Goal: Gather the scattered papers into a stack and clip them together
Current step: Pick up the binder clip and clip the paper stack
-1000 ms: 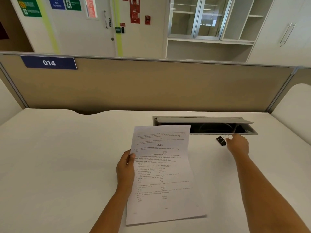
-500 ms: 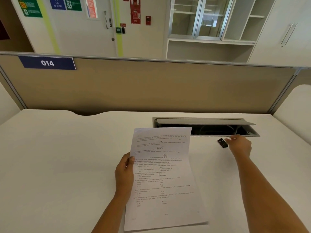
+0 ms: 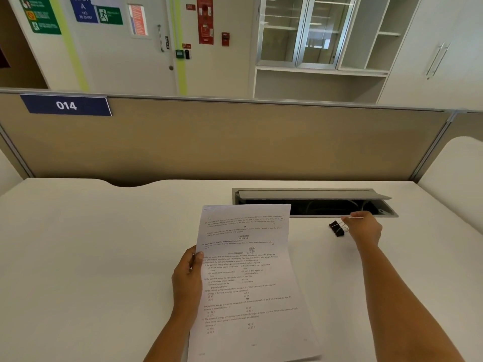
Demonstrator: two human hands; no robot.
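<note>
Two hands: one thing each
Left hand [image 3: 187,273]: thumb on top, fingers curled beneath, clamped on the left edge of the papers [image 3: 248,278]
Right hand [image 3: 364,228]: fingers bunched together, seemingly pinching a wire handle of the binder clip [image 3: 336,228]
Papers: one gathered stack, tilted up off the counter [image 3: 91,257]; likely light and limp, with sheets prone to sliding, so grip firmly near an edge
Binder clip: small, black, just beside the open cable hatch [image 3: 313,205]; probably stiffly sprung, so squeeze both handles
Next: clip onto the stack's top edge
</note>
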